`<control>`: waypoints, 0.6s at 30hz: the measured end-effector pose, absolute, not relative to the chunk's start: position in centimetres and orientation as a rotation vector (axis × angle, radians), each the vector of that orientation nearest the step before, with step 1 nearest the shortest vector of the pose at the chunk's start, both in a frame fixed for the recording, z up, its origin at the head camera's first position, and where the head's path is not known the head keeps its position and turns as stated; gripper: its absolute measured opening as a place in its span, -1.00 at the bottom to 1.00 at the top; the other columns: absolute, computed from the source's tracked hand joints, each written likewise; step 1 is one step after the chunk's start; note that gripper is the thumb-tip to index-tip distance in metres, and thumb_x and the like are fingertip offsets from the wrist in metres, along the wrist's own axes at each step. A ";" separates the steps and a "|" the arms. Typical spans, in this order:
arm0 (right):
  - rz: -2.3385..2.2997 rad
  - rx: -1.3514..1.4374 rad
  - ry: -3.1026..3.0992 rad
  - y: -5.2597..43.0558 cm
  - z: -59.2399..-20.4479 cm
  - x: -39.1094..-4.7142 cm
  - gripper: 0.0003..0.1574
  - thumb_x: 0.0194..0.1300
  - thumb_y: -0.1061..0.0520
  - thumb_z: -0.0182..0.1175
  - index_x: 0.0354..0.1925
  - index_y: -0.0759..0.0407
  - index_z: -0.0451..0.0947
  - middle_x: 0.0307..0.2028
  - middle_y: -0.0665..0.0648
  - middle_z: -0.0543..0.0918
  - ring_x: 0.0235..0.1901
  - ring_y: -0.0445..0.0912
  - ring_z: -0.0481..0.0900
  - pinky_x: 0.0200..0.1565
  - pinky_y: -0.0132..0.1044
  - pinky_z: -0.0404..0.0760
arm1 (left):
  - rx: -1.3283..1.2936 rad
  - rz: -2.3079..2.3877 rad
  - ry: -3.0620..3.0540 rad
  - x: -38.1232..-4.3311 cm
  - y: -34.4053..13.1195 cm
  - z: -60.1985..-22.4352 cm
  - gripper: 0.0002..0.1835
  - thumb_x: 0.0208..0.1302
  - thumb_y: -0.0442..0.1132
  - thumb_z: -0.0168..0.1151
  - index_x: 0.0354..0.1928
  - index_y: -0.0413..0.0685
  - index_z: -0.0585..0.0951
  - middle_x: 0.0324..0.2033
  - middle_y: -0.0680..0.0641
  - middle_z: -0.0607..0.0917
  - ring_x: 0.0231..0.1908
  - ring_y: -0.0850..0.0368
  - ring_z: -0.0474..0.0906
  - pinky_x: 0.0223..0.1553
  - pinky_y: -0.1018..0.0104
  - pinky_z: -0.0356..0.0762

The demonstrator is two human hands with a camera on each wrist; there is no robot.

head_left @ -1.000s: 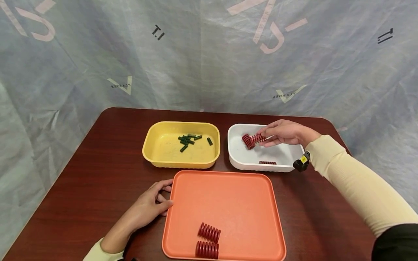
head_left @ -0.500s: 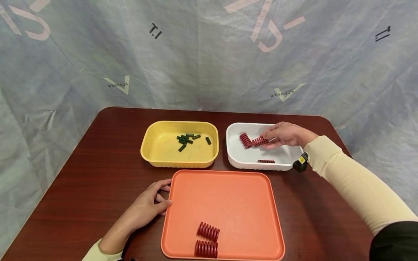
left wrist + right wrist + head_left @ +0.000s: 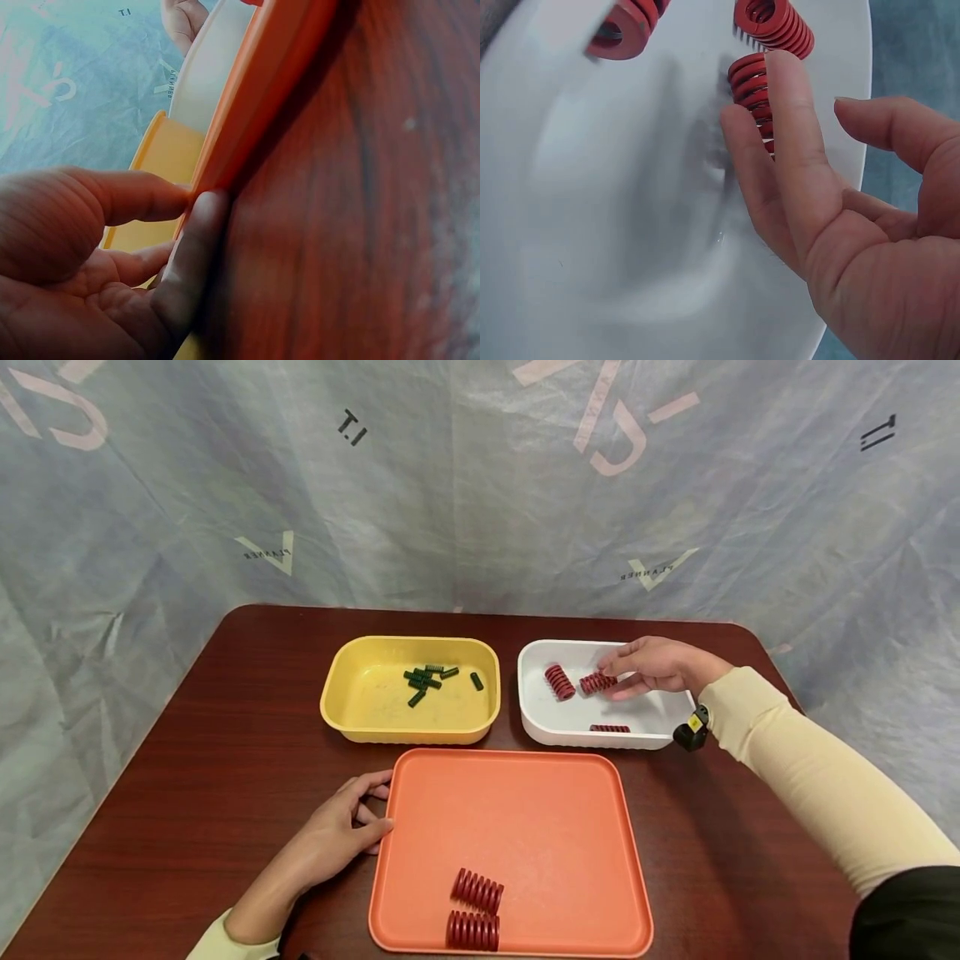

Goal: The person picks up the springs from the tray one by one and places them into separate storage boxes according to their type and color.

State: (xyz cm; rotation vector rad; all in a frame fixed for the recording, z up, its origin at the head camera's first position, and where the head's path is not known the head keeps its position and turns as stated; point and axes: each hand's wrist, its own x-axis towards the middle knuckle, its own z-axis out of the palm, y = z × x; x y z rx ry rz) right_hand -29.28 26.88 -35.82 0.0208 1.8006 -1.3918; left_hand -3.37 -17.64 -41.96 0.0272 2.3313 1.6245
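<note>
In the white bin (image 3: 536,714), my right hand (image 3: 651,667) reaches in beside a red coil spring (image 3: 596,682). The right wrist view has the fingers (image 3: 799,135) fairly straight in front of that spring (image 3: 748,79), partly hiding it, with the thumb held apart. A second red spring (image 3: 559,682) lies to its left, and a third (image 3: 610,728) shows by the bin's near wall. My left hand (image 3: 337,827) pinches the left rim of the orange tray (image 3: 525,818) between thumb and fingers. Two red springs, an upper one (image 3: 477,891) and a lower one (image 3: 473,931), lie on the tray's near part.
A yellow bin (image 3: 352,727) with several small dark green springs (image 3: 423,677) stands left of the white bin, behind the tray. All sit on a dark red-brown table (image 3: 187,760). A grey printed sheet (image 3: 450,485) hangs behind the table's far edge.
The red spring at my right fingers has separated from the left spring, which now lies turned and farther left. The right thumb and fingers have loosened. My left hand stays at the tray rim.
</note>
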 end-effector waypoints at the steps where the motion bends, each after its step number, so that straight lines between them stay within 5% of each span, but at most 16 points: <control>1: -1.388 0.020 1.800 26.9 -35.7 -29.2 -0.41 0.61 0.30 0.02 0.44 0.56 0.15 0.25 0.45 0.37 0.01 0.10 0.70 0.11 -0.09 0.69 | 0.027 1.625 2.331 -3.4 -17.6 -41.9 -0.31 0.33 -0.46 0.34 0.47 -0.24 0.35 0.16 -0.30 0.44 -0.28 0.04 0.67 -0.37 0.22 0.76; 18: -1.315 -0.093 1.845 27.5 -33.8 -28.1 -0.27 0.65 0.13 0.02 0.58 0.34 0.05 0.54 0.38 0.13 0.26 0.22 0.54 0.03 -0.02 0.75 | 0.014 1.632 2.325 -3.3 -17.7 -41.8 -0.31 0.33 -0.45 0.35 0.47 -0.23 0.35 0.17 -0.28 0.44 -0.29 0.05 0.67 -0.38 0.22 0.76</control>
